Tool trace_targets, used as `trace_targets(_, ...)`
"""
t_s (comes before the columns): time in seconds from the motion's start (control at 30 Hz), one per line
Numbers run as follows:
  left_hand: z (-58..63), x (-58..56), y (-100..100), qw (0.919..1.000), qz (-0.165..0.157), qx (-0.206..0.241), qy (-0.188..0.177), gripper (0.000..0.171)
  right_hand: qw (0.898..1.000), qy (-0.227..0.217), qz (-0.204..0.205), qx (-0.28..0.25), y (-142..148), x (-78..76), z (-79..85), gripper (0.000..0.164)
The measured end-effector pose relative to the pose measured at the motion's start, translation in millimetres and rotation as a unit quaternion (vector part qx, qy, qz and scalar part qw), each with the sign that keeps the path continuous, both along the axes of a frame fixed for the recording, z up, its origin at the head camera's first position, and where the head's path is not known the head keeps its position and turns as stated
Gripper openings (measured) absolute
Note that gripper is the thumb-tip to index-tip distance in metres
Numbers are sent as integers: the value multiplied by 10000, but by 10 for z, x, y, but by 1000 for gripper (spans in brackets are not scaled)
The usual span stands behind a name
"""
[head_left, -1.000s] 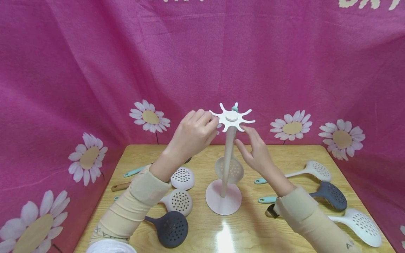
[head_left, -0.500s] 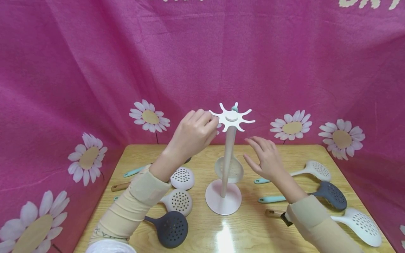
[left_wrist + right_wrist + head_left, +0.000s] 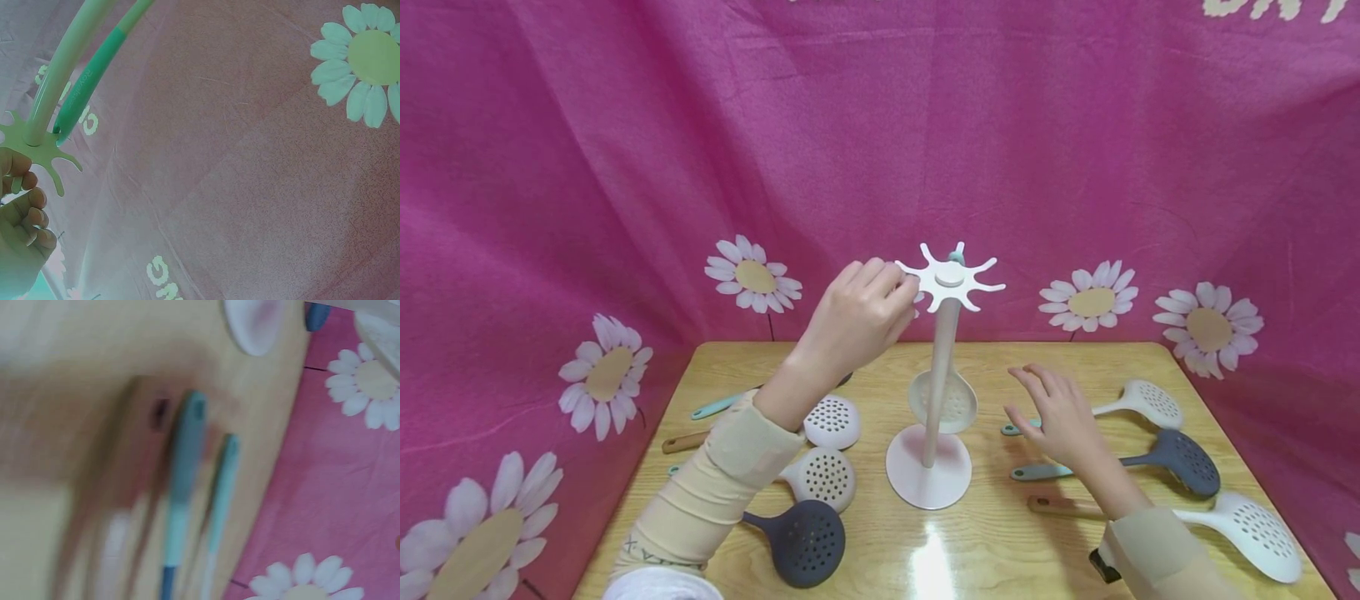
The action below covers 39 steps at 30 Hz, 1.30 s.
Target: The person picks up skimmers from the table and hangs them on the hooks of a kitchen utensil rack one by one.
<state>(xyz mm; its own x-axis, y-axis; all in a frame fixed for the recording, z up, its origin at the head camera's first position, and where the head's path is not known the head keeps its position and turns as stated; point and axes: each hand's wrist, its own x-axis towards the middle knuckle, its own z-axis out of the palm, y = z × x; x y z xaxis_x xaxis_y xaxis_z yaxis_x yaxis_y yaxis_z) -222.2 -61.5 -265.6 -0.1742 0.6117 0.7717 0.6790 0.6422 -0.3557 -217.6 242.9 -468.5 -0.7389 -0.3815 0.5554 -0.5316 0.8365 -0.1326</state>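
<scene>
A white utensil stand (image 3: 936, 383) rises from a round base in the middle of the table. My left hand (image 3: 865, 312) pinches one hook of its star-shaped top; the left wrist view shows the thumb and fingers (image 3: 28, 209) at that hook. From a rear hook hangs a cream skimmer (image 3: 958, 404) by its turquoise handle (image 3: 94, 78). My right hand (image 3: 1063, 421), fingers spread and holding nothing, is above the handles on the right. Under and beside it lie a cream skimmer (image 3: 1153, 402), a dark grey skimmer (image 3: 1187, 462) and a white skimmer (image 3: 1258, 533) with a wooden handle.
Left of the stand lie more utensils, partly behind my left arm: a white skimmer (image 3: 832, 422), a cream skimmer (image 3: 827, 479), a dark grey skimmer (image 3: 808, 543), and a turquoise handle (image 3: 715, 407) farther back. A pink daisy-print cloth (image 3: 880, 150) surrounds the wooden table (image 3: 1000, 542).
My right hand has drawn away from the stand's top, moving right and down to the handles on the right. The left hand stays at its hook.
</scene>
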Motion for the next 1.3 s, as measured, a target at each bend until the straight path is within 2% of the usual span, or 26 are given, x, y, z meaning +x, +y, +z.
trace_targets(0.1, 3, 5, -3, 10000, 4, -17, -8, 2, 9995, -256, -131, 111, 76, 83, -127, 57)
trace_targets(0.3, 18, 14, -3, 10000, 4, -26, 3, 6, 9980, -597, -198, -22, 245, 220, -311, 64)
trace_targets(0.43, 18, 11, -1, 10000, 15, -41, -1, 5, 9949, -919, -423, 11, 365, 316, -420, 64)
trace_targets(0.6, 15, 4, -1, 10000, 17, -46, -14, 5, 9881, -1422, -574, 115, 466, 443, -505, 61)
trace_targets(0.83, 14, 0, -8, 10000, 5, -26, -18, 6, 9781, -1983, -532, 349, 549, 554, -586, 57)
trace_targets(0.93, 10, 0, -10, 10000, -2, -5, -13, 3, 9761, -2084, -453, 423, 581, 579, -645, 54)
trace_targets(1.13, 4, 5, -16, 10000, 11, 7, -34, 3, 9786, -1989, -303, 440, 619, 599, -748, 47)
trace_targets(1.3, 1, 3, -14, 10000, -10, 27, -4, 3, 9724, -2278, -251, 428, 611, 630, -770, 43)
